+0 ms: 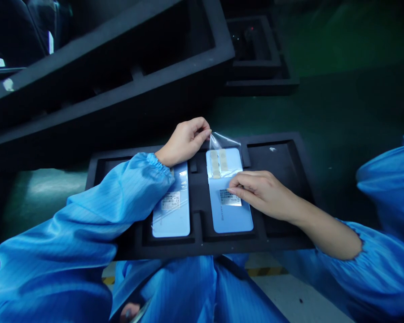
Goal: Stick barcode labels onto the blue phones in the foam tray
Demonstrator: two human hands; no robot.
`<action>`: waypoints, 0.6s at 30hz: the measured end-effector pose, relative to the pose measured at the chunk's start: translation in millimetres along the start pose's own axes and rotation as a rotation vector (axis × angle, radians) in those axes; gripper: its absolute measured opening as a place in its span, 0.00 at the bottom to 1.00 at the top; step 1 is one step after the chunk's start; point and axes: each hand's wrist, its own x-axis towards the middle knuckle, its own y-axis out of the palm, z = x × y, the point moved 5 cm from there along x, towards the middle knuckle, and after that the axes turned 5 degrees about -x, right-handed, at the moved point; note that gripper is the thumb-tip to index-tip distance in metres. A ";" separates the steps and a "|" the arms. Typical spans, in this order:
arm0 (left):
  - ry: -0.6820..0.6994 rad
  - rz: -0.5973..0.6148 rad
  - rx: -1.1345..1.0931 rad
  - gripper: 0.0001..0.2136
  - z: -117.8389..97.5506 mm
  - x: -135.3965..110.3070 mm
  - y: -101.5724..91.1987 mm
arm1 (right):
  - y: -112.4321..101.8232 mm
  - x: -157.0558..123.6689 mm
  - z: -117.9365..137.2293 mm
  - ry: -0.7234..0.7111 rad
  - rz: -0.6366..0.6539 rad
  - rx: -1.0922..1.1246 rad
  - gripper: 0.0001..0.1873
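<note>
A light blue smartphone (233, 222) lies back up in a compartment of a black foam tray (188, 247). My left hand (188, 138) pinches the upper corner of a clear plastic film (225, 142), which is lifted off the phone's top end. My right hand (261, 194) is closed over the phone's right side, thumb and fingertips at a silver printed label (229, 198); whether they grip the label or film cannot be made out. To the left, a second blue phone (175, 224) with a similar label lies partly beneath my left forearm.
Larger black foam trays (185, 67) stand behind, slanting across the upper left. Another foam tray (261, 83) sits at the back, on a green surface (336, 49). At the right edge is a blue sleeve (390, 170). A small white scrap (272, 149) lies in the tray's right compartment.
</note>
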 end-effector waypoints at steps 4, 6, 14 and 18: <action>-0.008 0.004 0.000 0.06 -0.1 0.4 0.4 | 0.3 0.5 0.6 -0.003 -0.004 -0.004 0.12; -0.013 0.006 0.001 0.06 -0.1 0.7 0.6 | 0.4 0.8 0.9 -0.007 -0.007 -0.007 0.12; -0.024 0.007 0.013 0.07 0.1 0.7 0.6 | 0.4 0.5 0.2 -0.008 0.000 -0.012 0.12; -0.030 0.006 0.015 0.07 0.0 0.2 0.9 | -0.5 0.3 1.5 -0.007 0.004 -0.008 0.12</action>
